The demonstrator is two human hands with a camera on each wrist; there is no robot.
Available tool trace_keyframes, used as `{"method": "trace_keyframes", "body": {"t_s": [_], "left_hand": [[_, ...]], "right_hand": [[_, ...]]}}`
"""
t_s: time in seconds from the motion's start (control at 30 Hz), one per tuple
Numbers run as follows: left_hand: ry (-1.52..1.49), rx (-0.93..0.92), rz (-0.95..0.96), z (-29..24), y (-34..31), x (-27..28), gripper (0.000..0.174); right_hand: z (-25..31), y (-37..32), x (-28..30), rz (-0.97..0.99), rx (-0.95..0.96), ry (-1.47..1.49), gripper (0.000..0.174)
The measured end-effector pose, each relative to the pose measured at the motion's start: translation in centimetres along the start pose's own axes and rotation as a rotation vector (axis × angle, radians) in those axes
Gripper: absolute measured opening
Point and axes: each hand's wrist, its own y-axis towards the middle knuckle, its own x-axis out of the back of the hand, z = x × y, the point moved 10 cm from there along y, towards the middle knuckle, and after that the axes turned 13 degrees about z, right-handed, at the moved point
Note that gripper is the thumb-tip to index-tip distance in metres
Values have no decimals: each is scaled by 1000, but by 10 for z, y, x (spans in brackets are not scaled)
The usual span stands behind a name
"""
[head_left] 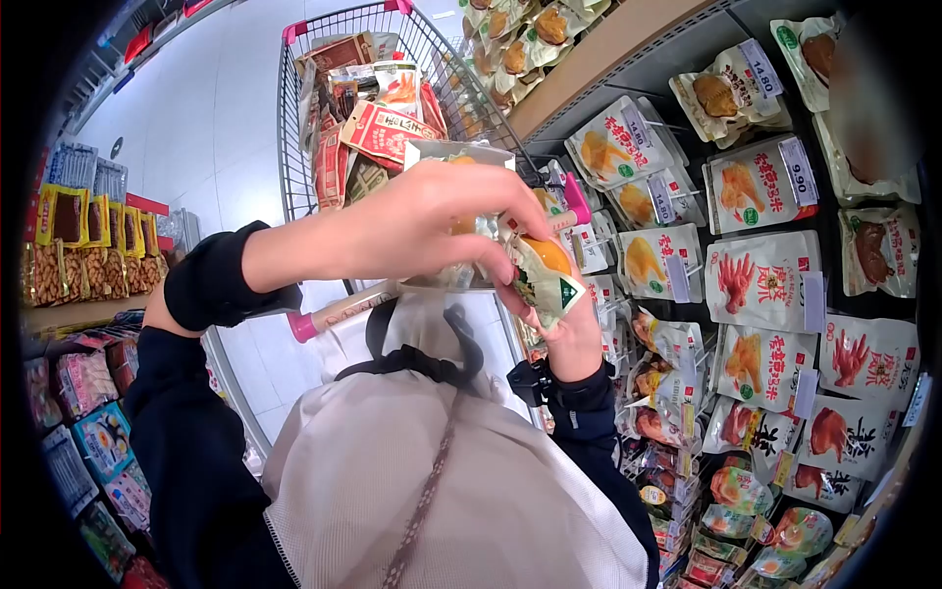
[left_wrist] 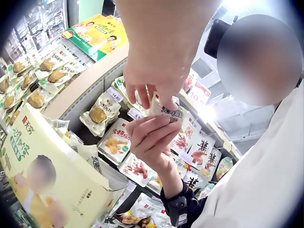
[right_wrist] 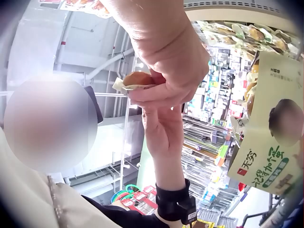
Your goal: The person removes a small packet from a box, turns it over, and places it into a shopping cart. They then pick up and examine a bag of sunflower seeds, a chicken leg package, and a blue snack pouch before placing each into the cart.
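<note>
Both hands meet at a small packaged egg (head_left: 551, 280), orange-brown through the clear side of its pale wrapper with a green mark. My left hand (head_left: 422, 224) reaches across from the left, thumb and fingers pinching the packet's edge. From below, my right hand (head_left: 574, 339) holds the same packet, its fingers wrapped around it in the left wrist view. Dark printing on the wrapper (left_wrist: 166, 111) faces the left wrist camera. Behind the left hand stands an open-topped cream display box (right_wrist: 259, 137) with more egg packets inside, partly hidden by the hand in the head view.
A shopping cart (head_left: 294, 128) stands ahead, filled with snack bags (head_left: 388, 133). On the right, a shelf wall carries hanging packets of chicken and claws (head_left: 765, 280) with price tags (head_left: 805, 167). More snack packs (head_left: 93, 236) line the left side.
</note>
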Motion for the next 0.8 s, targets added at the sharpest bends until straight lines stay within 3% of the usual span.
{"method": "trace_keyframes", "body": {"t_s": [0.07, 0.17, 0.2, 0.3, 0.33, 0.43, 0.57, 0.67, 0.8], "left_hand": [[-44, 34, -35, 6, -4, 2, 21], [-383, 202, -79, 30, -11, -5, 12], [-398, 226, -97, 32, -12, -4, 11], [-432, 311, -121, 39, -16, -2, 9], [-437, 347, -108, 42, -18, -4, 9], [-407, 393, -88, 42, -20, -5, 12], [-28, 298, 5, 17, -14, 3, 19], [-150, 376, -63, 29, -19, 1, 25], [-568, 446, -142, 52, -28, -14, 24]], "right_hand": [[4, 1, -5, -4, -3, -65, 32], [12, 0, -1, -132, 40, -395, 31], [23, -7, -5, -181, 192, -539, 27], [53, -17, -10, -275, 380, -956, 23], [59, -20, -18, -247, 373, -891, 21], [63, -23, -40, -187, 373, -1131, 20], [56, -20, -39, -279, 371, -1121, 20], [57, -20, -31, -297, 376, -1041, 22], [63, -26, -29, -337, 482, -1017, 19]]}}
